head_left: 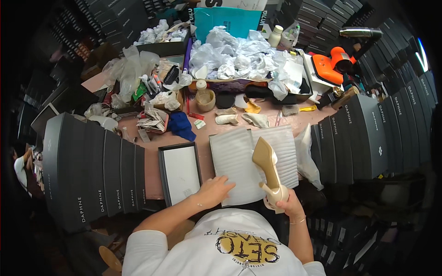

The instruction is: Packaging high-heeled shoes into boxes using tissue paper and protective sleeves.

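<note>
A cream high-heeled shoe (266,158) is in my right hand (292,205), gripped at its heel end. Its tan sole faces up and its pointed toe points away from me. Under the shoe, white ribbed foam sheets (232,161) lie spread on the pink table. My left hand (215,191) rests by the near left edge of the foam, fingers loosely stretched with nothing seen in them. Whether they touch the foam I cannot tell. Left of the foam is an open dark shoebox (160,177) with a white inside, partly behind my left forearm.
Rows of dark shoeboxes (83,170) stand at left, with more boxes (363,133) at right. Crumpled white paper (230,53) fills a box at the back. A blue cloth (181,126), a jar (205,99), a brush (299,109) and an orange tool (329,68) lie around.
</note>
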### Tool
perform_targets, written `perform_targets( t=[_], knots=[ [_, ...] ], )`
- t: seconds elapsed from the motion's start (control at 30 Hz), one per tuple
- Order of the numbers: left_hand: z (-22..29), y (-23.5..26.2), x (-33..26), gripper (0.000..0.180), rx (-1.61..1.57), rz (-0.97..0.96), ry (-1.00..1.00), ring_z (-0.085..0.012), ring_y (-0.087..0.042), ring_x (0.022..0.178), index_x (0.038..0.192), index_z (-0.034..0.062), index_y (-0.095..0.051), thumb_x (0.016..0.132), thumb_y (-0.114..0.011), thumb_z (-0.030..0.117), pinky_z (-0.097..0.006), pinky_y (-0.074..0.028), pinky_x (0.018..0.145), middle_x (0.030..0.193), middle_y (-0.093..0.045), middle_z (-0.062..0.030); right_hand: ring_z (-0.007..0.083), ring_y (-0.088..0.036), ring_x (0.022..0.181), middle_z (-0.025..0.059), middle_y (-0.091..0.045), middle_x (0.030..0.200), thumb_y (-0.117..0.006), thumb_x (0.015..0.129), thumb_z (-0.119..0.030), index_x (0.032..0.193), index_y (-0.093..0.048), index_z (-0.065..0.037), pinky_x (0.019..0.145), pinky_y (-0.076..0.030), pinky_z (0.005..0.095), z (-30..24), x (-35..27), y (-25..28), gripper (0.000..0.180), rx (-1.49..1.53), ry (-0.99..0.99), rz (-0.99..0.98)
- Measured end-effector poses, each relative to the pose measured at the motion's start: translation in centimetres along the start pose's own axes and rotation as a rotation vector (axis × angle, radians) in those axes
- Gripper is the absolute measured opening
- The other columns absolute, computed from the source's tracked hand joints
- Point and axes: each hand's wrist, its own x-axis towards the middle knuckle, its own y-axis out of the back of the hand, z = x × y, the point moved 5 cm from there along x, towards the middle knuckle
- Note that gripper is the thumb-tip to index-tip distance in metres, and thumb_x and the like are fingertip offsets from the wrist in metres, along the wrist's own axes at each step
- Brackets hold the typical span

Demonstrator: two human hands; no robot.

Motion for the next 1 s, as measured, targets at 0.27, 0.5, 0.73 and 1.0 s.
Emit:
perform_targets(
  t=[0.27,0.5,0.73,1.0],
  knots=[
    [-1.1,6.3,-0.3,0.03,-0.341,0.405,0.123,-0.035,-0.052,0.111,0.117,0.0025,-0.057,0.09,-0.056,0.016,-0.04,-0.044,0.093,0.117,-0.056,-0.0169,0.0176,-0.063,0.085,0.0125,-0.065,0.099,-0.084,0.057,-0.032,0.11,-0.059,0.009,0.078,-0.05,0.0273,3.0,-1.9,0.7,0.071,0.295,-0.096,-0.294],
    [-1.7,0.3,14.9,0.045,0.166,0.222,-0.192,-0.0333,-0.048,0.117,0.116,0.0025,-0.058,0.092,-0.05,0.039,-0.057,-0.019,0.109,0.111,-0.059,-0.0166,0.014,-0.06,0.085,0.0093,-0.063,0.1,-0.08,0.061,-0.025,0.112,-0.06,0.006,0.076,-0.049,0.0273,-8.3,-0.7,4.7,0.063,-0.472,-0.085,0.09],
    [1.4,-2.4,9.7,0.033,0.461,-0.243,-0.382,-0.0229,-0.056,0.091,0.075,0.0099,-0.069,0.081,-0.061,0.041,-0.063,-0.015,0.108,0.076,-0.061,-0.0061,0.0368,-0.055,0.106,0.0222,-0.056,0.118,-0.074,0.069,-0.021,0.12,-0.055,-0.003,0.09,-0.044,0.0407,-5.9,6.6,8.9,0.057,-1.655,0.307,0.388],
    [-9.1,2.2,-7.1,0.013,0.238,-0.002,0.34,-0.0267,-0.057,0.092,0.082,0.0081,-0.069,0.081,-0.064,0.02,-0.059,-0.023,0.105,0.08,-0.062,-0.0087,0.0377,-0.043,0.123,0.0194,-0.044,0.136,-0.069,0.079,-0.023,0.131,-0.048,-0.008,0.104,-0.034,0.0468,1.4,8.8,-9.1,0.059,-1.378,0.526,-0.183]
  ],
)
